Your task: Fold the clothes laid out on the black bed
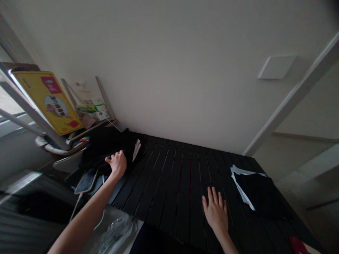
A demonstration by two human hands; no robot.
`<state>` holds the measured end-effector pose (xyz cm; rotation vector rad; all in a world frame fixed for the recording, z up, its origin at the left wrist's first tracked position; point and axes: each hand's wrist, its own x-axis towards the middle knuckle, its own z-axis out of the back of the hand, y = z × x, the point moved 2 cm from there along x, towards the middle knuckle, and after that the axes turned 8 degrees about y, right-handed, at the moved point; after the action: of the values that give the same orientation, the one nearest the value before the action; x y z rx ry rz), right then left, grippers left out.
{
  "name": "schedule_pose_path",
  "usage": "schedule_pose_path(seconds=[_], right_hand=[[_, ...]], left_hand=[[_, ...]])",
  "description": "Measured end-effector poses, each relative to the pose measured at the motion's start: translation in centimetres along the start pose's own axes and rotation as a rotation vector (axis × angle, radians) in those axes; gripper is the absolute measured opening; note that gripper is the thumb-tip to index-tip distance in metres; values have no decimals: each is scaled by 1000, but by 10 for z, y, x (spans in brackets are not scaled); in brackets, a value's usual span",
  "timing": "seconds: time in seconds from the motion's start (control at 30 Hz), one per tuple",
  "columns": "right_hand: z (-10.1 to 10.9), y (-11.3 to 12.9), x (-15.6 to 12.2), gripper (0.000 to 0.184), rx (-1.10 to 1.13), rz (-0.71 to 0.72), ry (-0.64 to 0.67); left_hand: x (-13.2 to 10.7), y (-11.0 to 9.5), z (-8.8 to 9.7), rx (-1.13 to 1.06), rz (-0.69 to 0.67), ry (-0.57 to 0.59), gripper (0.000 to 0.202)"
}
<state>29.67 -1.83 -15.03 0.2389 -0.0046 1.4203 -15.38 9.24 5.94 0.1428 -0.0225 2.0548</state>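
Far to my left, a yellow printed board (pixel 47 102) with a red label leans against the wall, and beside it sit a few stacked cartons (pixel 92 109) in green and white print. Just below them on the bench (pixel 169 183) lies a black cloth bundle (pixel 106 148), rumpled and soft-looking, with a small white tag (pixel 136 150) showing near its right side. My left hand (pixel 118 164) is on that bundle, its fingers (pixel 112 157) curled down into the fabric (from up here I cannot tell whether they are gripping it or only pressing on it). Close to my left wrist, a smartphone (pixel 86 181) lies at the bench's edge with a thin white cable (pixel 78 203) running off it, and a crumpled clear plastic bag (pixel 113 236) sits lower down, near my left forearm. Across the dark slats, my right hand (pixel 215 211) lies open, palm down, its fingers spread and holding nothing, though I cannot tell whether it touches the slats. Further right, a black flat sheet (pixel 254 190) lies on white papers (pixel 239 183) whose edges stick out around it, and a red item (pixel 296 245) pokes in at the bottom corner of the view.
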Motion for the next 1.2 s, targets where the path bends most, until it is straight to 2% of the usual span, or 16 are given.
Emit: schedule_pose_path(seconds=[0.1,0.23,0.3,0.33,0.37,0.47,0.5,0.53,0.63,0.7,0.77,0.83,0.97,1.07,1.13,1.2], right_hand=[[-1,0,1,73,-1,-1,4],[1,1,-1,73,36,-7,-14],[5,1,-2,72,87,-2,-33],[6,0,-3,70,132,12,-39],[8,-1,-3,69,195,22,-52],[10,-9,-2,69,390,-30,-122],[10,-12,-1,70,438,-61,-152],[10,-15,-1,72,473,-88,-178],[9,-20,1,74,517,-68,-205],[8,-19,3,74,475,-22,-194],[9,-18,3,73,404,13,-182],[9,-16,4,73,354,29,-181],[7,-16,5,73,296,26,-182],[6,-17,5,74,269,23,-179],[4,-18,5,73,258,29,-177],[3,-19,5,73,256,39,-180]], left_hand=[[-16,-8,40,-125,-81,-164,31],[-62,-36,95,-408,-315,-349,29],[-92,-57,111,-547,-428,-340,29],[-108,-68,114,-601,-522,-289,30],[-125,-81,113,-628,-655,-183,30],[-174,-116,84,-550,-1111,349,32],[-185,-124,70,-507,-1140,437,34],[-191,-129,55,-454,-1136,462,35],[-184,-134,10,-318,-980,397,35],[-163,-128,-16,-244,-811,332,42],[-137,-115,-39,-159,-660,274,57],[-112,-99,-56,-98,-614,263,65],[-82,-76,-77,-88,-712,409,66],[-81,-75,-81,-95,-780,449,77],[-91,-79,-82,-100,-778,409,64],[-108,-83,-84,-125,-732,357,38]])
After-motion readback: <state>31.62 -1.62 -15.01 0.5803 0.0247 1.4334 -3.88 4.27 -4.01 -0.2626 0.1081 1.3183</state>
